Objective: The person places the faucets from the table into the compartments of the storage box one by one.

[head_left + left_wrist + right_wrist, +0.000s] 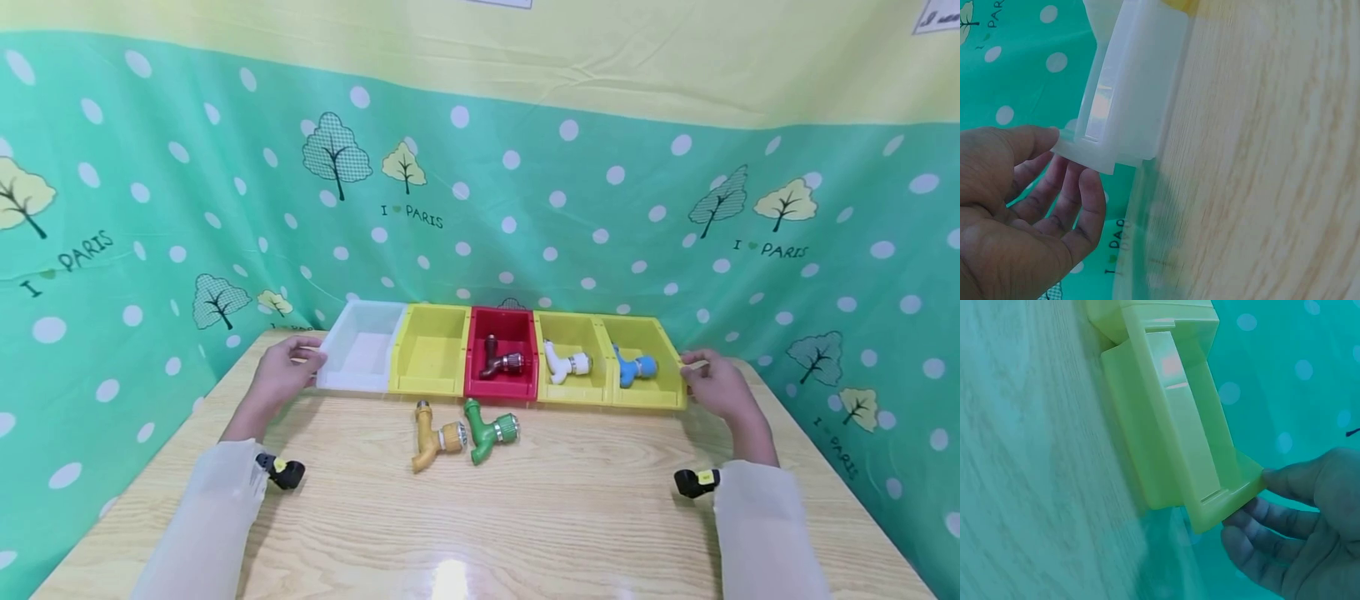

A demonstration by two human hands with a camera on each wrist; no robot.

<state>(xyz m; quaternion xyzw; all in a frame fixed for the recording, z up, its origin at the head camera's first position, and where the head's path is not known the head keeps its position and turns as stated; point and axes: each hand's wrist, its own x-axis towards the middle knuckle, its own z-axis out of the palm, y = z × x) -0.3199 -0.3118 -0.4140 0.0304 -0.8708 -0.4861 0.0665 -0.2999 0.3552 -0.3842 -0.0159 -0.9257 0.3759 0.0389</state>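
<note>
A joined row of open plastic bins stands at the back of the table. My left hand (283, 372) pinches the outer edge of the white bin (367, 354) at the row's left end, thumb above and fingertips below. At the other end my right hand (718, 385) pinches the rim of the outermost yellow bin (660, 393). A brown tap (491, 362) lies in the red bin (501, 321), a white tap (561, 365) in the yellow bin beside it, and a blue tap (633, 367) in the outermost yellow one.
In front of the row, an ochre tap (427, 442) and a green tap (486, 431) lie side by side on the wooden table (570, 517). Another yellow bin (431, 354) sits between the white and red ones. Behind hangs a green dotted curtain (525, 200).
</note>
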